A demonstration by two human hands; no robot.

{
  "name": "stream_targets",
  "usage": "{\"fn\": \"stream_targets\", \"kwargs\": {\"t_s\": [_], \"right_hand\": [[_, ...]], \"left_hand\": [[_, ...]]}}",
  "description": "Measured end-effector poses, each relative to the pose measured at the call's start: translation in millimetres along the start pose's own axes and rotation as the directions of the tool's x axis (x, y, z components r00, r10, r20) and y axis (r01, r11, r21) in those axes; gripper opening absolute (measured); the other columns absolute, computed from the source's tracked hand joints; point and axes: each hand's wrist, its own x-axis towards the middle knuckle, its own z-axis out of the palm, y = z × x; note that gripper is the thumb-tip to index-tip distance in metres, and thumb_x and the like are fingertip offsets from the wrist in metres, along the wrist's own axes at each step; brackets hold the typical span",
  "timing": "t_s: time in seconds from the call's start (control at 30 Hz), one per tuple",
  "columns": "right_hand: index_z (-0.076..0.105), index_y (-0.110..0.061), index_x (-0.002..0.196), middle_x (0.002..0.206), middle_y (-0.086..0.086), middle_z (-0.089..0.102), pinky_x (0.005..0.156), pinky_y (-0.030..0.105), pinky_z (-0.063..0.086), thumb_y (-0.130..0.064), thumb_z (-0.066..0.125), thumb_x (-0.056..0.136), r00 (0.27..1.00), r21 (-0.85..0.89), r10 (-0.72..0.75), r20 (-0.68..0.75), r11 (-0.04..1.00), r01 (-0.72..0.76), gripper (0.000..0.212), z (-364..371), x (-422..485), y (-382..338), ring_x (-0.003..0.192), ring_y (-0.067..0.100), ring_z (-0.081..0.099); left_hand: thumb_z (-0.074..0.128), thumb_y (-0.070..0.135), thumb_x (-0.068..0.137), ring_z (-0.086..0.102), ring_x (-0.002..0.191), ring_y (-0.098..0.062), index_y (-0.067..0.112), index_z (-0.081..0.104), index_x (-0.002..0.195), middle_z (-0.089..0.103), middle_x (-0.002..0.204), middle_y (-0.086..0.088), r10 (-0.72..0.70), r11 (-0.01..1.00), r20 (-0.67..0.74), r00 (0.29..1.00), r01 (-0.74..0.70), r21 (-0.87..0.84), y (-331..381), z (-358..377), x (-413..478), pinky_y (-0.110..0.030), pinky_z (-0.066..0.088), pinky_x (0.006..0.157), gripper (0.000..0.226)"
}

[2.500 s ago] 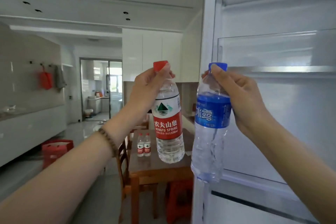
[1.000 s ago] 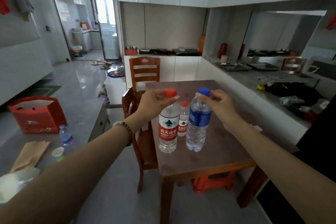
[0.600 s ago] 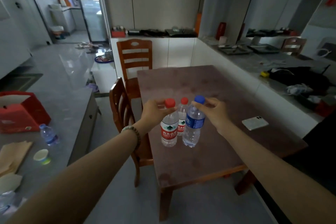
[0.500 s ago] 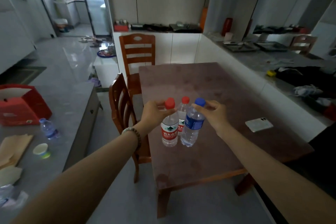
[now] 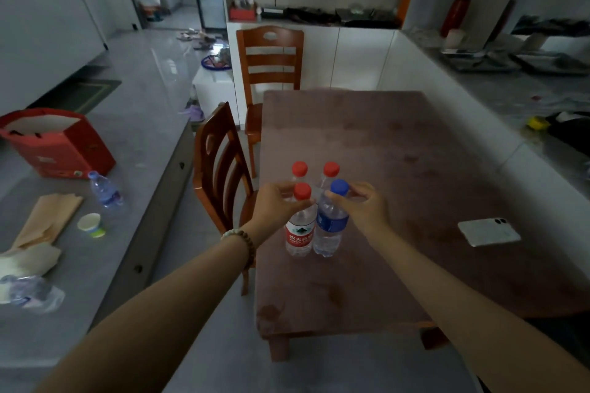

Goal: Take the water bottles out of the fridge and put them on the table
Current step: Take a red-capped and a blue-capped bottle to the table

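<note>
My left hand (image 5: 277, 207) grips the neck of a red-capped bottle (image 5: 299, 234) with a red label. My right hand (image 5: 364, 208) pinches the neck of a blue-capped bottle (image 5: 330, 226) with a blue label. Both bottles stand upright and side by side near the left edge of the brown table (image 5: 399, 169); I cannot tell whether their bases touch it. Just behind them stand two more red-capped bottles (image 5: 299, 169) (image 5: 330, 170), mostly hidden by my hands.
A white phone (image 5: 488, 232) lies on the table's right side. Two wooden chairs (image 5: 220, 166) (image 5: 271, 60) stand at the table's left and far end. The grey counter at left holds a red bag (image 5: 60, 143), a small bottle (image 5: 105, 190) and a paper cup (image 5: 92, 225).
I have carried both bottles from the fridge door to the table and lowered them in front of the two red-capped bottles. The view has come closer and tilted down.
</note>
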Motion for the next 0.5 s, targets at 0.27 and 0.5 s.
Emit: {"fn": "stream_targets", "kwargs": {"t_s": [0.27,0.5], "right_hand": [[0.068,-0.011,0.103,0.097,-0.005,0.061,0.063,0.008,0.041,-0.030,0.083,0.064,0.999,-0.036,-0.020,0.036,0.999,0.021,0.045,2.8,3.5,12.4,0.083,0.007,0.057],[0.067,-0.011,0.109,0.104,-0.001,0.061,0.067,0.009,0.040,-0.030,0.081,0.067,0.997,-0.045,-0.032,0.070,0.998,0.036,0.049,5.0,7.5,13.0,0.091,0.012,0.057]], "left_hand": [[0.079,0.025,0.072,0.064,0.101,-0.014,0.011,0.070,0.107,0.071,0.107,-0.003,-0.037,0.999,-0.006,0.999,0.037,0.015,-8.3,7.6,3.2,-0.033,0.050,0.095,0.040],[0.078,0.026,0.073,0.063,0.103,-0.016,0.010,0.068,0.110,0.071,0.109,-0.004,-0.061,0.998,0.019,0.998,0.060,0.036,-6.5,6.4,4.0,-0.034,0.048,0.097,0.042]]}}
